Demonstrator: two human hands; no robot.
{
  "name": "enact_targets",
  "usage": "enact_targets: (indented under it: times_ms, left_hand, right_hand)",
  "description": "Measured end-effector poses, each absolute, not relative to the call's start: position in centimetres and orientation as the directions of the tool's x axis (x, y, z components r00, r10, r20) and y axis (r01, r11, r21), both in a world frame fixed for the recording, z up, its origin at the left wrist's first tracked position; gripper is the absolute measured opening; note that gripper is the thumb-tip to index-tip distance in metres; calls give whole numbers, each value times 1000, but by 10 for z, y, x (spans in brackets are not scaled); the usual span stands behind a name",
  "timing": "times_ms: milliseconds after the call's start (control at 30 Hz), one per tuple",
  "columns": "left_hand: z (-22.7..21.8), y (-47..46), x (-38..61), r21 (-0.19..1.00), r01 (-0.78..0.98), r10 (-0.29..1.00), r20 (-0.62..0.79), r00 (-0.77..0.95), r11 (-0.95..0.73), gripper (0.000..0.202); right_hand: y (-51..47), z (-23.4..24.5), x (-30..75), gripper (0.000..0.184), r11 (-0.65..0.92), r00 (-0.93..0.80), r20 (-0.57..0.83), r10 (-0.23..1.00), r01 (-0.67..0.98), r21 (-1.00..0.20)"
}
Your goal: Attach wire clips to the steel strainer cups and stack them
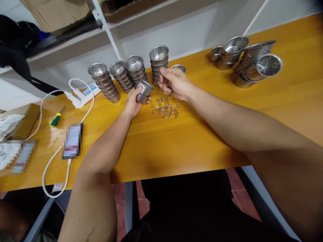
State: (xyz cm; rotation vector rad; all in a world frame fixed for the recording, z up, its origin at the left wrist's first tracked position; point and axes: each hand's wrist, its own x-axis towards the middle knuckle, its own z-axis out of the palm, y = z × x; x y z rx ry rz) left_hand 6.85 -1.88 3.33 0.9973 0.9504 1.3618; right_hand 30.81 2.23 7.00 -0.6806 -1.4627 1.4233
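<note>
My left hand is closed round a small perforated steel cup, held tilted just above the wooden table. My right hand is beside it, fingers curled in a pinch above a tangled pile of thin wire rings; what it pinches is too small to make out. Several leaning stacks of the same steel cups stand in a row right behind both hands.
A loose heap of steel cups lies at the far right. On the left are a white power strip with cable, a phone, a green-handled screwdriver and a cardboard box. A white shelf runs behind.
</note>
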Motion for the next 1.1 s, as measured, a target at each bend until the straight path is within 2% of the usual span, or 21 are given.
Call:
enact_targets:
  times_ms: [167,267,400,500,533,633,767,900,1100]
  left_hand:
    - [38,-15,71,946,-324,998,-13,-55,-5,58]
    - [36,-14,70,941,-337,999,7,-44,-21,61]
    - [33,-16,70,946,-323,999,31,-39,-42,68]
    - [35,-19,71,958,-281,998,57,-13,-58,70]
    - [35,-21,71,961,-269,998,69,1,-66,70]
    - [37,-23,71,964,-250,994,98,44,-84,72]
    - [38,-26,71,973,-215,990,104,100,-81,78]
    - [37,-30,71,977,-197,985,108,136,-80,85]
    - [32,-27,71,974,-212,987,111,120,-84,85]
  right_hand:
    - [29,81,316,95,250,-319,297,900,-181,-951]
    - [32,83,325,91,359,-346,340,874,-10,-933]
    - [27,73,326,65,430,-533,209,820,333,-839]
    - [23,64,321,31,468,-497,224,838,444,-765]
    - [22,62,319,31,476,-478,254,841,428,-768]
    - [22,61,315,65,442,-483,292,825,231,-867]
    - [20,71,314,67,396,-546,343,765,-21,-918]
    - [13,85,318,65,406,-561,341,754,-11,-914]
    - [5,102,323,65,474,-535,382,753,40,-880]
